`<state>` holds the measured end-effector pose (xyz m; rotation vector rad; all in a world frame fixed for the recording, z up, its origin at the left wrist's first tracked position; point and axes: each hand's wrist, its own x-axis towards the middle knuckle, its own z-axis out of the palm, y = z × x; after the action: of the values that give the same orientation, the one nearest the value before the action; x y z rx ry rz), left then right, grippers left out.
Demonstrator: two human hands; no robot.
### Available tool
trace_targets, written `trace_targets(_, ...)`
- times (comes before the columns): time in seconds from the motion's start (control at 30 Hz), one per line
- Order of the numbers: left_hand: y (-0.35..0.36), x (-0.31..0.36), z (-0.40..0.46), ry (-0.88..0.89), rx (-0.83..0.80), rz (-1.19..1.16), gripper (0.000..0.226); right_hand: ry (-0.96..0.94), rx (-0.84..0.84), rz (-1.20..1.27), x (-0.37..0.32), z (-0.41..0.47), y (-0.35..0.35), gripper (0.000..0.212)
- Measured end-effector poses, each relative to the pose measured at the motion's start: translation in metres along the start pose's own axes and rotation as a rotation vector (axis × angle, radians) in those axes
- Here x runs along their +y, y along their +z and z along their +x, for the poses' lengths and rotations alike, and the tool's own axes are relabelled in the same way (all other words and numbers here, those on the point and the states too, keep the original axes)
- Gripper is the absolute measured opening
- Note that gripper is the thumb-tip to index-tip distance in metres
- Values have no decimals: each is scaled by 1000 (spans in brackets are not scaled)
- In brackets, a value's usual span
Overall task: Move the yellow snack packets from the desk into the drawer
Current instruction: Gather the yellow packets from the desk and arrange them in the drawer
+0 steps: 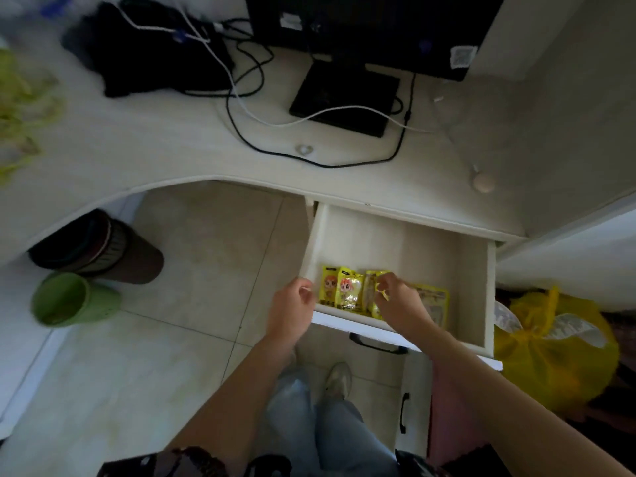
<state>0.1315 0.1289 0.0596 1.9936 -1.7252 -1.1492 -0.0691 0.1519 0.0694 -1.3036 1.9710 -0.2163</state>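
Observation:
The white drawer (409, 246) under the desk stands pulled out. Several yellow snack packets (340, 287) with cartoon faces stand in a row along its front wall. One more yellow packet (433, 299) lies to the right of them. My right hand (399, 304) reaches into the drawer, its fingers pinched on the third yellow packet (371, 287) in the row. My left hand (292, 306) hovers at the drawer's left front corner, fingers curled, with nothing in it. I see no yellow packets on the white desk (165, 146).
A monitor (371, 32) on a black stand, black and white cables (247, 111) and a black bag (148, 53) sit on the desk. A brown bin (113, 249) and a green bin (72, 299) lie on the floor at the left. A yellow plastic bag (557, 349) sits right of the drawer.

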Motion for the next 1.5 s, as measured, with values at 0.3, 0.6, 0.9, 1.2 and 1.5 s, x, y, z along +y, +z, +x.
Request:
trace_targets(0.3, -96, -78, -47, -108, 174, -21, 22, -302, -99, -136, -120, -23, 63, 25)
trace_targets(0.6, -191, -183, -63, -215, 321, 58, 25, -511, -232, -187, -250, -32, 152, 29)
trace_targets(0.9, -287, -263, -42, -303, 471, 55, 22, -586, -291, -196, -360, -18, 222, 31)
trace_targets(1.2, -364, -301, 18, -396, 570, 45, 22, -700, -292, -230, -465, 40, 253, 31)
trace_targets(1.5, -442, -312, 116, -435, 601, 30, 21, -818, -347, -286, -577, 131, 262, 31)
